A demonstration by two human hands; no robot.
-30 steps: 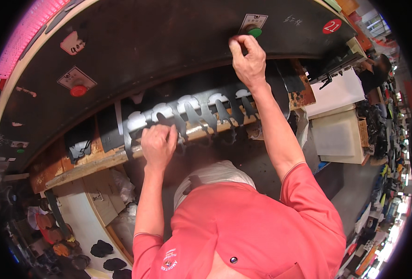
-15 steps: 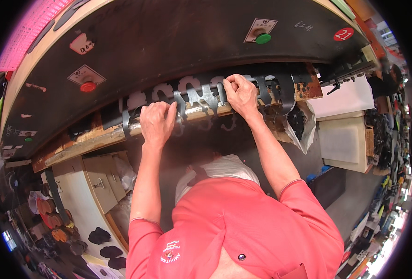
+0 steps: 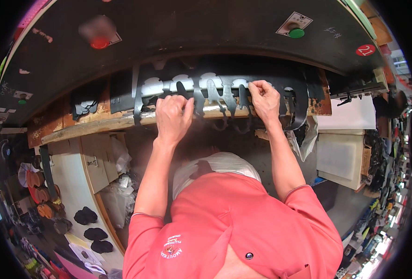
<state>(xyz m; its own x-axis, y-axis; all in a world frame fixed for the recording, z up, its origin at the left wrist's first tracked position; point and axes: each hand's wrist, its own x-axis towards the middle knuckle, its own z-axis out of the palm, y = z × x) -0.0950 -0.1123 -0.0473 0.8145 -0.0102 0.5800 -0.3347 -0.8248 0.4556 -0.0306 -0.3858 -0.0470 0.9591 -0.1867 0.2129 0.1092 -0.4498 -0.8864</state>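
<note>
A black sheet (image 3: 231,95) full of cut-out holes lies along the wooden bench edge, and its narrow strips hang over the front. Pale surface shows through the holes, with slim dark tongue-shaped pieces (image 3: 242,94) in or across some of them. My left hand (image 3: 172,118) rests at the sheet's front left part, fingers curled and thumb slightly apart; its fingertips and anything in them are hidden. Farther right, my right hand (image 3: 265,100) has thumb and forefinger pinched together over the sheet, just beside a tongue-shaped piece. Whatever lies between those fingertips is too small to make out.
Above the bench hangs a broad dark machine panel with a red button (image 3: 100,42) and a green button (image 3: 296,32). Small dark cut pieces (image 3: 86,106) lie left on the bench. A pale cabinet (image 3: 94,162) stands below left, a white box (image 3: 338,156) at right.
The view has shifted, so the panel and bench sit differently in the picture. My right hand has moved slightly right, off the tongue-shaped piece it touched. My left hand stays near the same strips.
</note>
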